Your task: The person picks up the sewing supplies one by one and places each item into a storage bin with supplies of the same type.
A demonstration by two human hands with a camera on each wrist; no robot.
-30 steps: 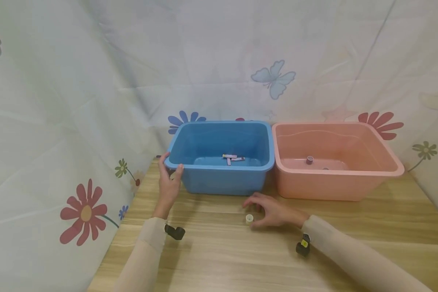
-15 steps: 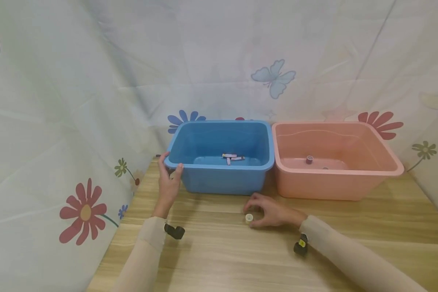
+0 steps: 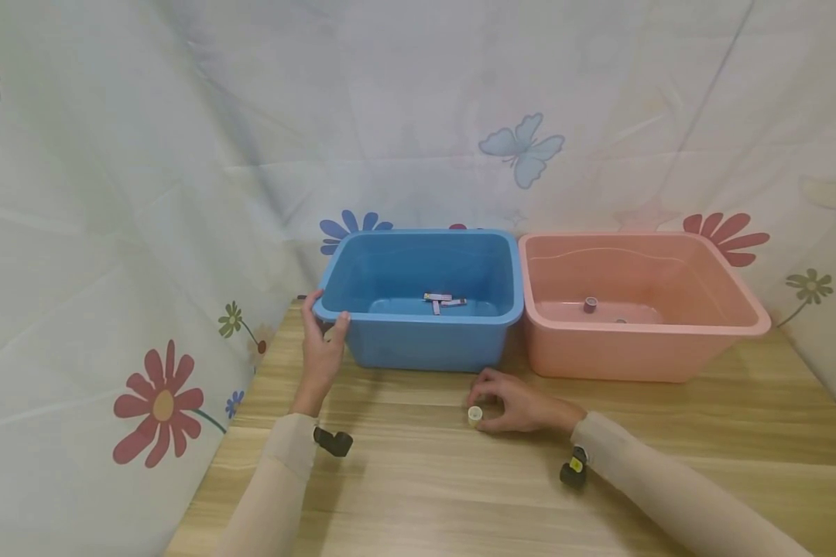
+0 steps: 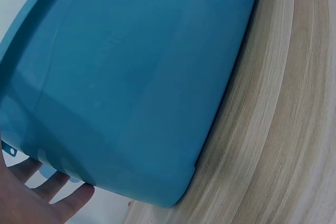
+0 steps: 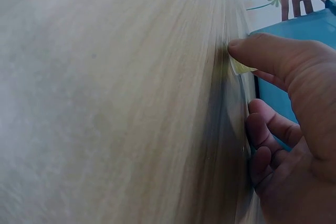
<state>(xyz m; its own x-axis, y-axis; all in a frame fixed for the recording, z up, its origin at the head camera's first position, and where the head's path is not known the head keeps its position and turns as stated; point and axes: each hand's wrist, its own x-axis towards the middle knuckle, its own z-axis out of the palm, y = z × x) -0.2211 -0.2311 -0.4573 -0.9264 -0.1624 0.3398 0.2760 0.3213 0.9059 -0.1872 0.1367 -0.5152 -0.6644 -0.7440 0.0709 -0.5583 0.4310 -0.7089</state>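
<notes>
My left hand (image 3: 323, 352) grips the front left corner of the blue plastic tub (image 3: 428, 344), thumb at the front rim and fingers round the left side. In the left wrist view, fingertips (image 4: 73, 201) lie against the tub's wall. On the table in front of the tub, my right hand (image 3: 519, 404) pinches a small pale-yellow cylinder (image 3: 475, 417) with a whitish ring-shaped top. In the right wrist view the thumb (image 5: 273, 53) covers most of the cylinder (image 5: 240, 66), and the other fingers are curled below it.
Several small printed sticks (image 3: 437, 298) lie inside the blue tub. A pink tub (image 3: 613, 356) stands close against its right side, with a small dark cylinder (image 3: 590, 305) and another partly hidden piece inside. Behind hangs a flowered curtain (image 3: 418, 116); the table (image 3: 404, 495) is wood-grained.
My right thumb and index finger have drawn closer together round the small yellow cylinder. The left hand and both tubs have stayed where they were.
</notes>
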